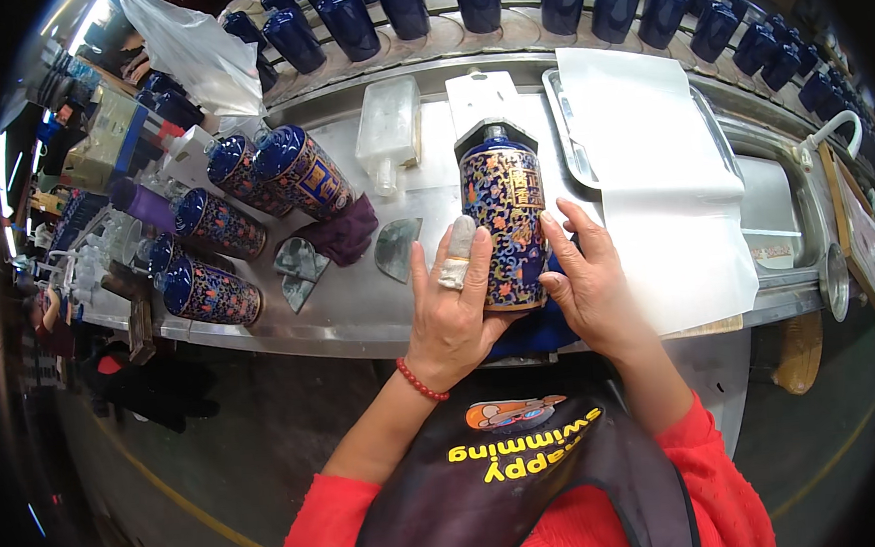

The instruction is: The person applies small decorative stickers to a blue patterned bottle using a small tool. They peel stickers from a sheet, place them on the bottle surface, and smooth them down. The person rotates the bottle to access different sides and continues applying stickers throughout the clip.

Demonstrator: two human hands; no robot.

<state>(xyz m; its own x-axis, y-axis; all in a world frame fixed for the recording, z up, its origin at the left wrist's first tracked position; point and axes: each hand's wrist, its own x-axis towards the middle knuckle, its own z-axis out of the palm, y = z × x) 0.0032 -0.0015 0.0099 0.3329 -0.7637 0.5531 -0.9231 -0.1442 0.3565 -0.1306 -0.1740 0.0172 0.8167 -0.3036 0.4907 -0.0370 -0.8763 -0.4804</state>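
Observation:
In front of me a dark blue bottle (504,219) with a colourful floral pattern and gold lettering lies with its neck away from me, on a dark rest (524,136). My left hand (459,297) is closed along its lower left side. One of that hand's fingers wears a pale finger cover (463,237), and a red bead bracelet circles the wrist. My right hand (590,282) is by the bottle's right side, fingers apart, thumb and index fingertips at its edge; whether they press on it I cannot tell.
Several patterned bottles (219,225) stand at the left beside a purple cloth (345,231) and grey-green scraper-like pieces (398,249). A clear empty bottle (389,131) lies behind. White sheets (652,170) cover a tray at right. Plain blue bottles (481,0) line a conveyor at the back.

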